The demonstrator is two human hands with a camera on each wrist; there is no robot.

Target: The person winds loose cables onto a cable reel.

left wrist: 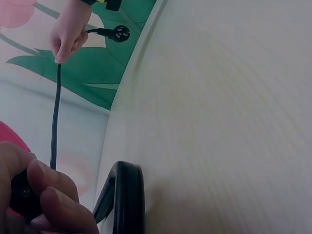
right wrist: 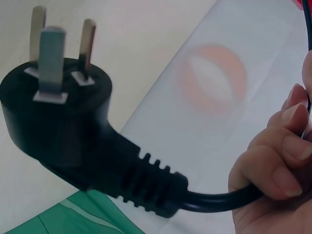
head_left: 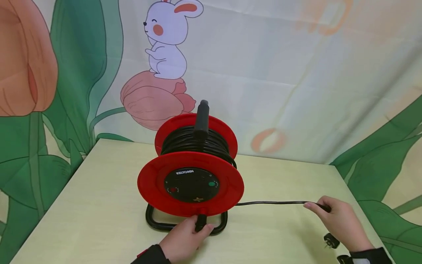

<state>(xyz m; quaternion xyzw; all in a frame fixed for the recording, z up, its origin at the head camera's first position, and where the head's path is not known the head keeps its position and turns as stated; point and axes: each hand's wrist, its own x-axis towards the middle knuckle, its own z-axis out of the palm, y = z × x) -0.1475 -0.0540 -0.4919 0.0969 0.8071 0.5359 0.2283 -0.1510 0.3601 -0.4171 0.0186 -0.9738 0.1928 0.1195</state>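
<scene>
A red cable reel (head_left: 148, 183) with black cable (head_left: 197, 141) wound on its drum stands upright on a black tube frame (head_left: 158, 226). At its lower front my left hand (head_left: 184, 236) grips the small black crank knob (head_left: 200, 222), fingers wrapped round it in the left wrist view. Off to the right, my right hand (head_left: 341, 218) holds the loose stretch of cable (head_left: 273, 202), which runs taut and nearly level from the reel. Below that hand dangles the three-pin plug (right wrist: 58, 117), its metal pins bare in the right wrist view.
The pale table (head_left: 82, 205) carries the reel near its middle. Behind it hangs a cloth (head_left: 280, 73) printed with a rabbit and tulips, close to the table's back edge. A black carrying handle (head_left: 202, 121) rises over the drum.
</scene>
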